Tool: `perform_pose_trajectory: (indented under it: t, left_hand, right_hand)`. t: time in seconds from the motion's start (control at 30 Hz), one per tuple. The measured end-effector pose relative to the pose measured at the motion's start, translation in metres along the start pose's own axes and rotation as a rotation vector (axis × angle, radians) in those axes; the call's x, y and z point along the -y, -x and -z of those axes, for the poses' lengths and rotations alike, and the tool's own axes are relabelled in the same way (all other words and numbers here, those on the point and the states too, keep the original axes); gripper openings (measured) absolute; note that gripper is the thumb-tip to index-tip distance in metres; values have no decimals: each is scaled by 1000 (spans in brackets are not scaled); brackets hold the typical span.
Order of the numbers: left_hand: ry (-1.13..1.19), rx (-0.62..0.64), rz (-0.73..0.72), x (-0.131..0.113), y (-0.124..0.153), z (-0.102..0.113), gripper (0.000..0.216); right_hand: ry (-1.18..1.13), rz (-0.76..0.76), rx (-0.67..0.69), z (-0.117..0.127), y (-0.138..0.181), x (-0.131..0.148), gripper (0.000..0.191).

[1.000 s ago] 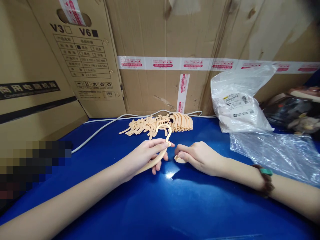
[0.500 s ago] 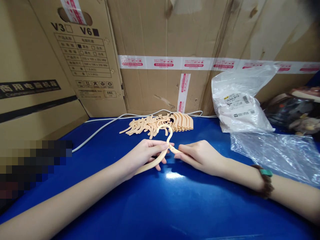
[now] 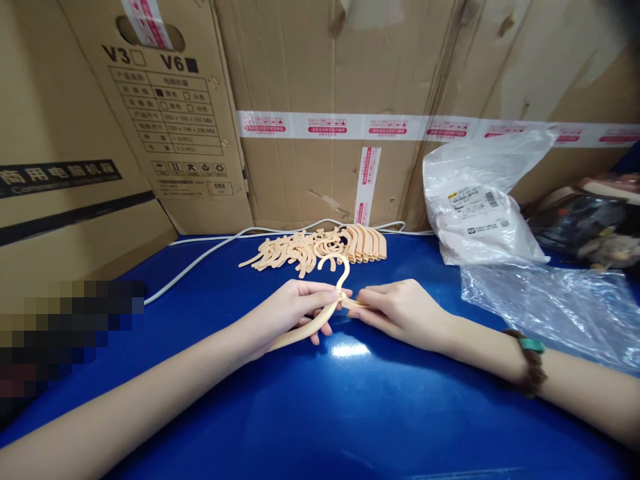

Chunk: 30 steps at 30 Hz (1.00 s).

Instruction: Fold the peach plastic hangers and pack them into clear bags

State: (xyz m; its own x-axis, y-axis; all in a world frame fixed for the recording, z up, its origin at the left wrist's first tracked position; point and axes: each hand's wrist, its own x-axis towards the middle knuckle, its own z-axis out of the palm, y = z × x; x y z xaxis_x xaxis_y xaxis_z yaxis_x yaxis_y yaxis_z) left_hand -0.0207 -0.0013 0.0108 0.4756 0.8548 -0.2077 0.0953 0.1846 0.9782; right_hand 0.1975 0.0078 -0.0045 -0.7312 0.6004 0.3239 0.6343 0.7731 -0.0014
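A beige plastic clothes hanger [image 3: 316, 325], with a curved hook at its top, is held above the blue table. My left hand [image 3: 305, 305] is closed round it near the base of the hook, its thumb on top, and one arm of the hanger runs back under the palm. My right hand [image 3: 393, 308] pinches a short beige hanger arm [image 3: 352, 303] whose inner end meets the hook piece at the joint. Most of that arm is hidden by my right fingers. Whether the two pieces are locked together I cannot tell.
Behind my hands lie a pile of beige hook pieces [image 3: 290, 252] and a row of curved hanger arms [image 3: 367, 244]. A white cable [image 3: 200, 261] crosses the blue table [image 3: 320, 413]. Cardboard boxes [image 3: 310, 180] wall the back and left. At right are a white plastic bag [image 3: 480, 220] and clear plastic film [image 3: 550, 310].
The hook has shifted slightly right and down. The short arm in my right hand now sits closer against the joint, turned a little flatter. My right hand has barely moved.
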Motion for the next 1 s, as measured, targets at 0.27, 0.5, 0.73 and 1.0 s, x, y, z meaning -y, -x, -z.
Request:
perform_pose_trajectory:
  t: [0.27,0.5,0.73,1.0]
  left_hand:
    - [-36,31,29,-3,0,2,29]
    - [-31,68,14,-1,2,4,25]
    - [-44,48,-2,-1,0,3,24]
    - [-51,71,-29,-2,-1,2,22]
  right_hand:
    - [91,49,-165,-3,3,1,43]
    - [144,103,-191,-2,2,1,43]
    - [173,141,-223,-2,3,1,41]
    - [142,138,-175,-2,3,2,45]
